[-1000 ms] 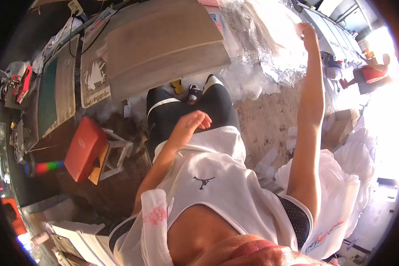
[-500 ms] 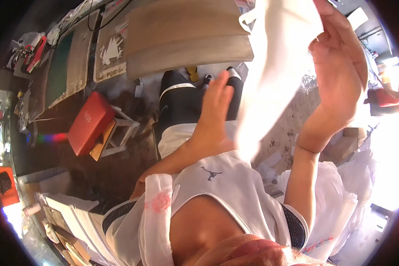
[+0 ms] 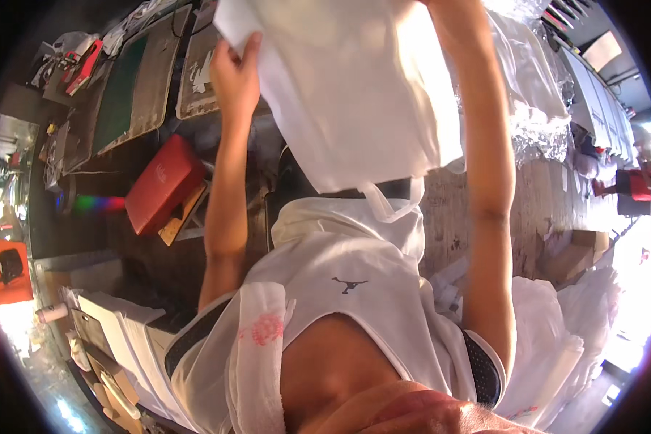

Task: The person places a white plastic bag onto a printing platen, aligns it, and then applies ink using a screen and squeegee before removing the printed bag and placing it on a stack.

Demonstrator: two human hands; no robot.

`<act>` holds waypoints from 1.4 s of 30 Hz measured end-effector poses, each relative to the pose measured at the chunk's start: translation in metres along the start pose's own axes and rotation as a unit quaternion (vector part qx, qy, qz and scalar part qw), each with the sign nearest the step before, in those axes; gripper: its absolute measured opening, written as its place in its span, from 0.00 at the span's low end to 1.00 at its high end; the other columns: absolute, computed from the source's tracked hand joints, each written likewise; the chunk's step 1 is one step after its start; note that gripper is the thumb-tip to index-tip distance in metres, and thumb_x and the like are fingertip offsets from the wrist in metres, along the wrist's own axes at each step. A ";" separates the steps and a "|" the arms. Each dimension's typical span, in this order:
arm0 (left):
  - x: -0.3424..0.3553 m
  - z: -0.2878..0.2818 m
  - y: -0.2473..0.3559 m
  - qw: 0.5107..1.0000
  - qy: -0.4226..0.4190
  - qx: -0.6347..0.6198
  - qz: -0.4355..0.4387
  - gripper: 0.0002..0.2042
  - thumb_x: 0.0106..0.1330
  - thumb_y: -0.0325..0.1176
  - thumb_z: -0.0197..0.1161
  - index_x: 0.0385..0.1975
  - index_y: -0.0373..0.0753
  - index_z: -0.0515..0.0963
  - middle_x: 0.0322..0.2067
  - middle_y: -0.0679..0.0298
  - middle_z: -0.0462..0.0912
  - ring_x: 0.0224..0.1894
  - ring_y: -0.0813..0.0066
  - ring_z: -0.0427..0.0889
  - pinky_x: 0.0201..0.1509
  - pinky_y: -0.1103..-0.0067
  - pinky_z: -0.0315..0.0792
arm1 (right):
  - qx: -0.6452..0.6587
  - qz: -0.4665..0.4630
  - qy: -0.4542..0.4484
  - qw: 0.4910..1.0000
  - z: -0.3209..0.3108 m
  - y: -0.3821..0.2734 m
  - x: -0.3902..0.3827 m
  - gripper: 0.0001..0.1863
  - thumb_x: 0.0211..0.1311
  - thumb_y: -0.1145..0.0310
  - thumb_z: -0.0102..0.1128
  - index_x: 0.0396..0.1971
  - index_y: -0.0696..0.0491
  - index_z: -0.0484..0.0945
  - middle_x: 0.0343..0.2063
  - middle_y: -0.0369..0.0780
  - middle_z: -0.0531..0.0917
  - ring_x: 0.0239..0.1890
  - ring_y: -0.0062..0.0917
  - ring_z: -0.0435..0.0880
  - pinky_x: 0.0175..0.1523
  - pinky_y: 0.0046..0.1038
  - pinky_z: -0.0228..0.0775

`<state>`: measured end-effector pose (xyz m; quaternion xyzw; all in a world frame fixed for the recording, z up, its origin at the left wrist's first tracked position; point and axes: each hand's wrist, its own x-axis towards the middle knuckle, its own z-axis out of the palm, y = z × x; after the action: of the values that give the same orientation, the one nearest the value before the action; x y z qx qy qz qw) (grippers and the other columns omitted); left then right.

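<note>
A white cloth bag (image 3: 347, 87) is spread in the air before me, its two loop handles (image 3: 387, 205) dangling from its lower edge over my lap. At the bag's left edge, my left hand (image 3: 236, 81) is closed on the cloth, thumb pointing up. My right hand (image 3: 452, 11) is at the bag's upper right side and grips it there; most of its fingers are cut off by the top of the picture. The bag's upper part also runs out of view.
Left of me, a red box (image 3: 165, 184) rests on a stool. Worn boards with a green panel (image 3: 119, 94) lie beyond it. Shiny clear plastic (image 3: 532, 116) is at the right, above an open cardboard box (image 3: 582, 249). White bags (image 3: 542, 325) are piled by my right side.
My left hand, open and off the bag before, has moved up and left and taken its edge. The bag has swung left and spread wide, its handles now hanging down. My right arm has straightened forward.
</note>
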<state>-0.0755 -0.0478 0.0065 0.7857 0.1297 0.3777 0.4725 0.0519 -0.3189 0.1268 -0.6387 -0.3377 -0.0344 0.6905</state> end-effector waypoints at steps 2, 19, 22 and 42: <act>0.031 0.014 -0.016 0.995 -0.021 0.092 0.044 0.21 0.70 0.46 0.69 0.49 0.33 0.80 0.32 0.56 0.88 0.36 0.68 0.87 0.39 0.72 0.76 | -0.004 0.044 0.023 0.999 -0.021 0.082 0.029 0.16 0.69 0.71 0.57 0.54 0.56 0.84 0.47 0.38 0.88 0.41 0.20 0.84 0.47 0.23 0.76; 0.074 0.059 -0.026 0.926 -0.011 0.270 0.262 0.24 0.69 0.40 0.68 0.60 0.33 0.73 0.57 0.41 0.77 0.58 0.41 0.78 0.61 0.57 0.73 | -0.369 -0.028 -0.069 0.926 -0.012 0.172 0.027 0.21 0.64 0.65 0.65 0.57 0.51 0.81 0.47 0.42 0.87 0.47 0.35 0.85 0.50 0.35 0.78; 0.014 0.041 0.027 0.920 -0.166 0.192 0.298 0.26 0.70 0.41 0.67 0.62 0.33 0.72 0.63 0.42 0.73 0.66 0.43 0.71 0.68 0.60 0.69 | -0.470 -0.132 -0.145 0.861 -0.004 0.108 -0.034 0.25 0.66 0.62 0.65 0.62 0.52 0.78 0.53 0.43 0.86 0.53 0.41 0.84 0.57 0.39 0.77; 0.131 0.071 -0.107 0.833 -0.297 0.397 0.244 0.32 0.78 0.57 0.45 0.76 0.47 0.62 0.78 0.52 0.56 0.80 0.53 0.52 0.81 0.54 0.46 | -0.661 -0.099 -0.146 0.729 0.022 0.180 0.046 0.24 0.77 0.50 0.46 0.59 0.48 0.80 0.61 0.43 0.81 0.63 0.41 0.78 0.70 0.47 0.64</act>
<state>0.0808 0.0353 -0.0413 0.9863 -0.0736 0.1452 0.0281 0.1647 -0.2490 -0.0051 -0.8939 -0.3874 -0.2237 0.0287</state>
